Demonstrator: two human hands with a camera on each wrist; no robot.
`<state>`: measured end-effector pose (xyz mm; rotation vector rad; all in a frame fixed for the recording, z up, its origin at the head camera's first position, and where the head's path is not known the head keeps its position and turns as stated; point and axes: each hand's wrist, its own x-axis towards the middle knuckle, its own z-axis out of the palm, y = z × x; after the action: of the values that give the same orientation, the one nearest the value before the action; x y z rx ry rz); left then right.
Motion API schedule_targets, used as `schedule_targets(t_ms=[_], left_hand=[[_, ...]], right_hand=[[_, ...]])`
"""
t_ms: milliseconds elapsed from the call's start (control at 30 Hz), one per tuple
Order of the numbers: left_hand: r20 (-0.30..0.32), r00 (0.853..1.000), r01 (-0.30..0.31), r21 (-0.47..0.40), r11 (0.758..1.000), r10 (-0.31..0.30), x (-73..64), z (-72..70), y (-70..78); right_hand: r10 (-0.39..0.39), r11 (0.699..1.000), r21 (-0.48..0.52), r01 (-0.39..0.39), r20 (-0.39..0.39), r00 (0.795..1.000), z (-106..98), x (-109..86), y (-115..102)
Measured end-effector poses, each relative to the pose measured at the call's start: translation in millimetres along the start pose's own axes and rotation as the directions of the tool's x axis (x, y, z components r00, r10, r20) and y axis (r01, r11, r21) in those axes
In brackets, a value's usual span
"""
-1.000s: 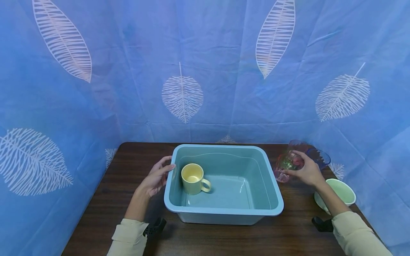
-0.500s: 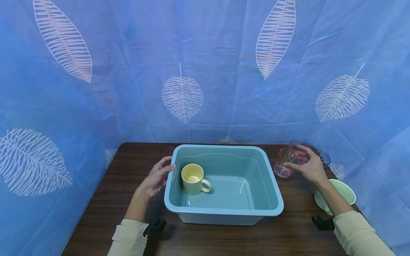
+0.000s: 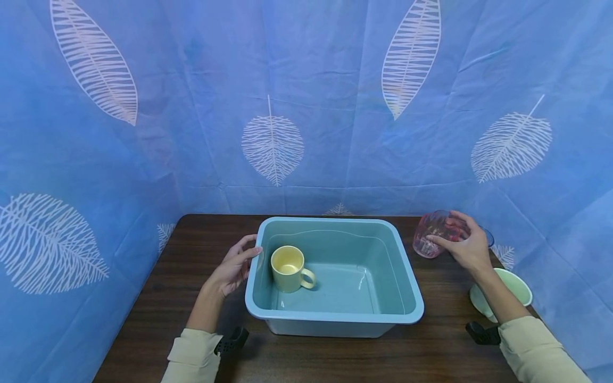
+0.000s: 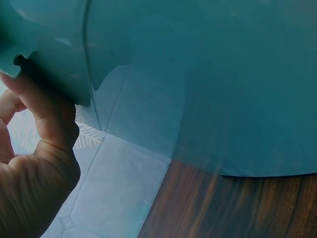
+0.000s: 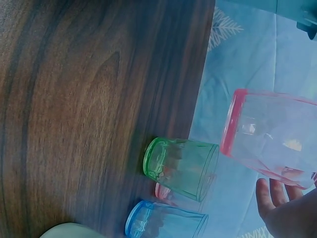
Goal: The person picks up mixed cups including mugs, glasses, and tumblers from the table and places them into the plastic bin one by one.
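Note:
My left hand (image 3: 234, 266) grips the left rim of a light-blue plastic tub (image 3: 335, 316), thumb over the edge. Inside the tub, at its left, a yellow mug (image 3: 287, 268) stands upright, handle to the right. Beyond the tub's right side, my right hand (image 3: 466, 247) holds a clear pink glass (image 3: 426, 242) by its upper part. In the right wrist view that glass shows raised off the wood, its thick base toward the table. Near it stand a green glass (image 5: 183, 166), a blue glass (image 5: 166, 220) and a second pink glass (image 5: 163, 192), partly hidden.
A pale green bowl (image 3: 514, 287) sits tilted near the right table edge, partly behind my right forearm. The dark wooden table (image 3: 383, 361) ends at the back against a blue leaf-print cloth (image 3: 316, 106). The tub takes up the table's middle.
My right hand has moved a little away from me and to the right, with the pink glass, which now overlaps the glasses behind. The left hand, tub and mug are unchanged.

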<state>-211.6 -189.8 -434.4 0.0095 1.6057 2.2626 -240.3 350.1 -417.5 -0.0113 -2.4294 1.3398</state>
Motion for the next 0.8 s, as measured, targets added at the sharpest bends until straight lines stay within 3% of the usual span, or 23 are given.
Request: schedule_targets(t_ms=[367, 467, 567, 667, 800], left_hand=[[0.001, 1.000, 0.001, -0.007, 1.000, -0.001, 0.1, 0.4, 0.0], [-0.003, 1.000, 0.002, -0.007, 1.000, -0.002, 0.0, 0.4, 0.1], [-0.005, 1.000, 0.002, -0.008, 1.000, -0.002, -0.1, 0.4, 0.2], [-0.005, 1.000, 0.002, -0.008, 1.000, -0.002, -0.4, 0.8, 0.5], [-0.005, 1.000, 0.003, -0.008, 1.000, -0.003, -0.7, 1.7, 0.8]], right_hand=[[-0.003, 0.996, 0.090, 0.008, -0.065, 0.998, 2.0, -2.0, -5.9], [0.008, 0.987, 0.161, 0.002, -0.058, 0.998, 1.5, -2.3, -6.1], [0.022, 0.963, 0.268, -0.009, -0.046, 0.999, 1.1, -2.8, -6.9], [0.035, 0.921, 0.390, -0.020, -0.032, 0.999, 0.8, -3.7, -8.2], [0.051, 0.876, 0.481, -0.040, -0.009, 0.999, 0.3, -5.4, -10.7]])
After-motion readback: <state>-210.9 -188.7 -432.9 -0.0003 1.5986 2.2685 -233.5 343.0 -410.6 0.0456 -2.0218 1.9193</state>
